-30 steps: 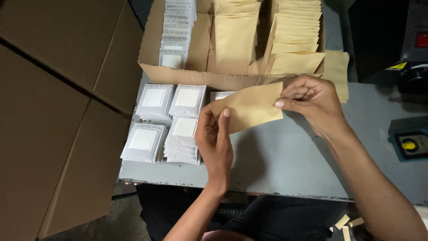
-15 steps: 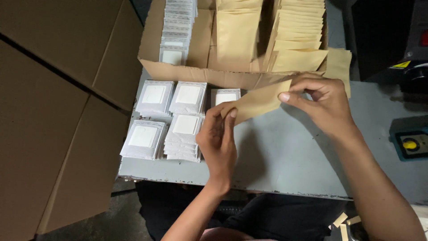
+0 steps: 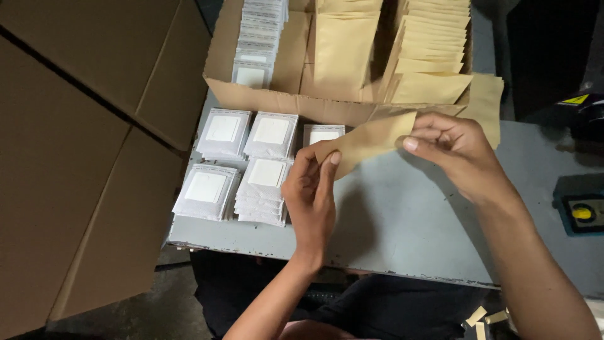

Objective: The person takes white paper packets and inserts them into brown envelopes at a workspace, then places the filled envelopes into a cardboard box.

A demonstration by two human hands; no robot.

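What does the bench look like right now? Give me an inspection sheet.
Surface: grey table, worn front edge.
Job's things: brown envelope held over the table at both ends; white packets stacked in five piles on the left.
Clutter: open carton holding packets and envelopes.
Grippers: left hand pinches the envelope's left end; right hand pinches its right end.
Cables: nothing seen.
Surroundings: big cardboard boxes left; yellow button right.
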